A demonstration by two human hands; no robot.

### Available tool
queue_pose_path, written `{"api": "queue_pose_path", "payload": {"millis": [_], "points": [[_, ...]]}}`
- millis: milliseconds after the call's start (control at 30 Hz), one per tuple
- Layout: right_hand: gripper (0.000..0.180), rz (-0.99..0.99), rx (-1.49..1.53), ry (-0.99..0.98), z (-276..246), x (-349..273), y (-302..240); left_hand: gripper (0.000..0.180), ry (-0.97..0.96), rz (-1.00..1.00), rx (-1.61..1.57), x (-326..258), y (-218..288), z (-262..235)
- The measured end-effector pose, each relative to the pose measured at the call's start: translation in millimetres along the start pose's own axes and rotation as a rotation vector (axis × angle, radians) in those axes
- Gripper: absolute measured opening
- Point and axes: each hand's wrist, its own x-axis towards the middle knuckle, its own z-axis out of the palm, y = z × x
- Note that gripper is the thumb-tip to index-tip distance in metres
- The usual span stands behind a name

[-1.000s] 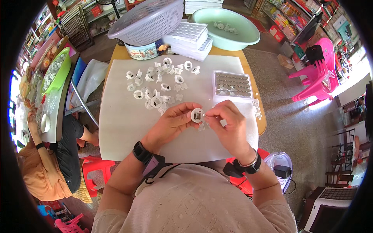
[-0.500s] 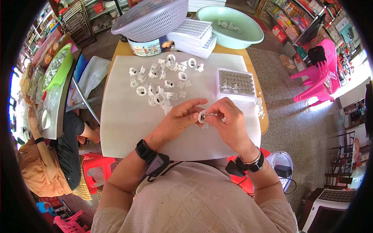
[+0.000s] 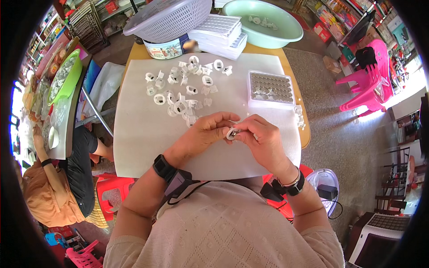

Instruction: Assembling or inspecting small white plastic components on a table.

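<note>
A small white round plastic part (image 3: 232,133) with a dark middle is pinched in my left hand (image 3: 207,131) above the near part of the table. My right hand (image 3: 260,136) meets it from the other side, thumb and forefinger closed at its edge; anything tiny between those fingertips is hidden. Several similar white plastic parts (image 3: 180,107) lie loose in a heap beyond my left hand. Past my right hand stands a white tray (image 3: 271,105) filled with rows of small grey metallic pieces.
A grey-purple basket (image 3: 172,20) rests on a round tin (image 3: 166,50) at the table's back, beside stacked white trays (image 3: 223,38) and a pale green basin (image 3: 268,35). Small white bits (image 3: 299,117) lie along the right edge. Someone in an orange top (image 3: 49,192) sits at left.
The view has shifted a little, so the table's things sit slightly higher. Both hands stay together at the white part, which has tilted slightly between the fingers.
</note>
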Motion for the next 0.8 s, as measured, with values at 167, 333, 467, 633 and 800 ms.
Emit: {"api": "queue_pose_path", "payload": {"millis": [167, 333, 467, 633, 800], "points": [[0.015, -0.129, -0.209, 0.042, 2, -5, 2, 0.030, -0.033, -0.044, 0.073, 2, 2, -1], [0.014, -0.164, -0.237, 0.028, 1, -3, 4, 0.032, -0.059, -0.062, 0.096, 3, 2, -3], [0.019, -0.015, -0.093, 0.026, 3, -3, 13, 0.032, -0.052, -0.050, 0.164, 4, 6, -1], [0.024, -0.003, -0.043, 0.116, 7, -1, 2, 0.035, 0.018, -0.056, -0.206, 3, 1, -2], [0.028, -0.226, -0.274, 0.197, 16, 2, 1, 0.033, 0.066, -0.055, -0.188, 2, 2, 2]]}}
